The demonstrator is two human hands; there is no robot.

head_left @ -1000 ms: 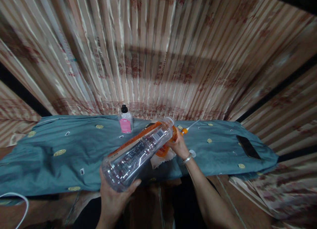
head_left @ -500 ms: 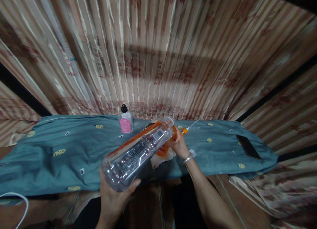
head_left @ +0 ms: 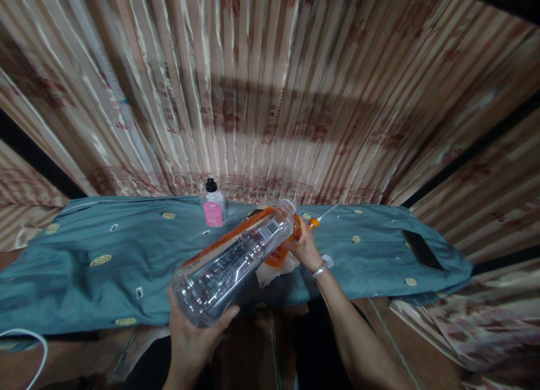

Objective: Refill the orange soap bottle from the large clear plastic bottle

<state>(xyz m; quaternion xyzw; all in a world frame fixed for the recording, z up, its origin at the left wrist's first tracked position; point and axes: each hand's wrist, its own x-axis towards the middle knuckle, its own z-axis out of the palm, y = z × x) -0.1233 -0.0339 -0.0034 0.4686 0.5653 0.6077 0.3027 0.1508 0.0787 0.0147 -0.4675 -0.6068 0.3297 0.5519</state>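
My left hand [head_left: 196, 334] is wrapped round the base of a large clear plastic bottle [head_left: 236, 266] with an orange and cream label. The bottle lies tilted, its uncapped-looking neck up and to the right. Behind that neck, my right hand [head_left: 304, 246] grips an orange bottle [head_left: 276, 257], mostly hidden by the clear one. An orange pump top with a pale tube [head_left: 314, 223] rests on the cloth just beyond my right hand. Beneath the bottles is a pale scallop-edged sheet [head_left: 274, 274]. A small white round cap [head_left: 328, 261] lies beside my right wrist.
A teal patterned cloth [head_left: 139, 238] covers the long surface. A clear bottle with a pink label and black cap [head_left: 213, 205] stands at the back. To the right lies a black phone [head_left: 422, 250]. A white cable [head_left: 36, 335] loops at lower left; striped curtains [head_left: 261, 97] hang behind.
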